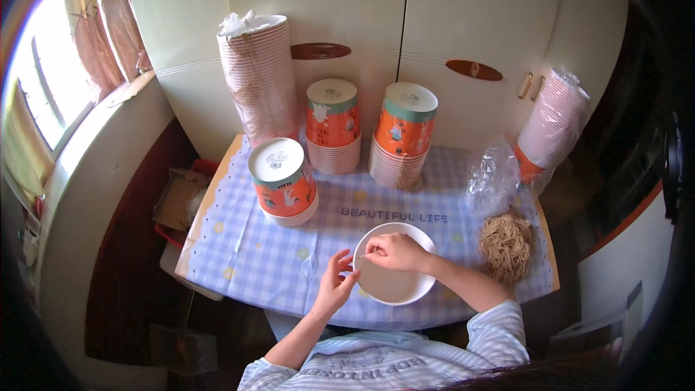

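Note:
A round white paper tub (397, 299) stands with its mouth up near the front edge of the table, in front of me. My right hand (393, 252) reaches over its far rim, thumb and fingers pinched together. A thin pale strand pokes out at those fingertips; its full length does not show. My left hand (337, 282) is at the tub's left rim, fingers apart and curved, with nothing visible in them. To the right of my right forearm lies a tangled bundle of beige twine (507, 246).
Upside-down orange printed tubs stand behind: one at left (286, 192), a middle stack (333, 127) and a right stack (403, 134). A tall bagged stack (258, 80) rises back left, another bagged stack (554, 119) back right. A clear plastic bag (494, 177) lies by the twine.

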Action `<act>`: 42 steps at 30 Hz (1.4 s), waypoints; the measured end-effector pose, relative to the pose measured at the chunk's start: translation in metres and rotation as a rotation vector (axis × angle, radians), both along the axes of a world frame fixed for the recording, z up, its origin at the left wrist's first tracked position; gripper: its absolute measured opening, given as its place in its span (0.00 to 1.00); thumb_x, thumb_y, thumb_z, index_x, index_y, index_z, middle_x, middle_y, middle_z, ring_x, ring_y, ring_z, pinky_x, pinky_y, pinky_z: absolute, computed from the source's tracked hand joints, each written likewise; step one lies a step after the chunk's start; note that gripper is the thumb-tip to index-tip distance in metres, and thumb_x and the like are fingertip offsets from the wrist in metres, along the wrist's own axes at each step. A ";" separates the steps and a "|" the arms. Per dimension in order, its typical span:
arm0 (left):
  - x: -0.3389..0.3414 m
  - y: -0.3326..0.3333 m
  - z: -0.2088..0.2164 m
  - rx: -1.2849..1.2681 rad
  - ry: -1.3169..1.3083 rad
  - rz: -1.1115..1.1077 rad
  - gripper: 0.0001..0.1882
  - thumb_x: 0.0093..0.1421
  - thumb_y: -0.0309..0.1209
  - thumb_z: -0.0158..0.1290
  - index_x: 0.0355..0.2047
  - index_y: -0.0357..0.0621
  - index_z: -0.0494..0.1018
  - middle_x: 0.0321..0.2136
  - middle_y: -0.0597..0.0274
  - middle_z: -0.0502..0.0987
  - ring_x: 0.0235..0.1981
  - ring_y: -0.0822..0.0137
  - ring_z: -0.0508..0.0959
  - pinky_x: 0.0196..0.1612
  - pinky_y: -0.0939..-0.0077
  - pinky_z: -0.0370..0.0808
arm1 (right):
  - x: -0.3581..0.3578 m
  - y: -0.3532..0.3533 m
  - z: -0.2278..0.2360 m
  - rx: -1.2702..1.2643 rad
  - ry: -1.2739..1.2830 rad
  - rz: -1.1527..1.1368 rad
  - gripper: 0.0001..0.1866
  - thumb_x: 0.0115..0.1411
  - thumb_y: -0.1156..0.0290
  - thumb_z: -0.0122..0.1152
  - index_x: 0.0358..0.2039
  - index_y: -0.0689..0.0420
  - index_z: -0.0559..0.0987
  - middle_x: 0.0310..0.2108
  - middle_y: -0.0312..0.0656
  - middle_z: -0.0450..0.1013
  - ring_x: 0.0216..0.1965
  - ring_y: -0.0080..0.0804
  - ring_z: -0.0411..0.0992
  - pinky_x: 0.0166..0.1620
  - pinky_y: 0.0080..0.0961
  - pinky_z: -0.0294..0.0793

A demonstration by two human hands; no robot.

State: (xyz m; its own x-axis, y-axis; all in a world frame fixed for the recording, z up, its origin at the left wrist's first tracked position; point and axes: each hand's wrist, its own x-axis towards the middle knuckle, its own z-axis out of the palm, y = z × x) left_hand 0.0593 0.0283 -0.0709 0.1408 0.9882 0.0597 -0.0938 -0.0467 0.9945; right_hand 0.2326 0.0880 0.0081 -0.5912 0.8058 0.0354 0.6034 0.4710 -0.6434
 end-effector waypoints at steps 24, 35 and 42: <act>0.002 -0.002 0.000 0.002 -0.027 0.028 0.23 0.53 0.28 0.51 0.49 0.38 0.59 0.43 0.55 0.70 0.37 0.73 0.71 0.34 0.82 0.70 | -0.001 0.003 -0.012 -0.034 0.074 -0.059 0.08 0.49 0.65 0.55 0.26 0.57 0.76 0.22 0.43 0.73 0.24 0.36 0.73 0.30 0.30 0.71; 0.001 -0.001 0.000 0.016 -0.048 0.008 0.22 0.55 0.27 0.49 0.49 0.40 0.58 0.42 0.57 0.70 0.36 0.73 0.70 0.35 0.82 0.69 | -0.002 0.003 -0.015 -0.029 0.080 -0.010 0.08 0.49 0.67 0.55 0.28 0.55 0.77 0.21 0.38 0.73 0.22 0.25 0.71 0.29 0.22 0.69; -0.007 0.009 0.008 0.109 0.157 0.015 0.14 0.57 0.29 0.46 0.43 0.38 0.66 0.31 0.55 0.75 0.31 0.70 0.75 0.32 0.77 0.71 | -0.004 0.004 -0.018 -0.031 0.062 0.009 0.08 0.50 0.68 0.54 0.29 0.55 0.77 0.22 0.38 0.73 0.23 0.26 0.72 0.29 0.22 0.69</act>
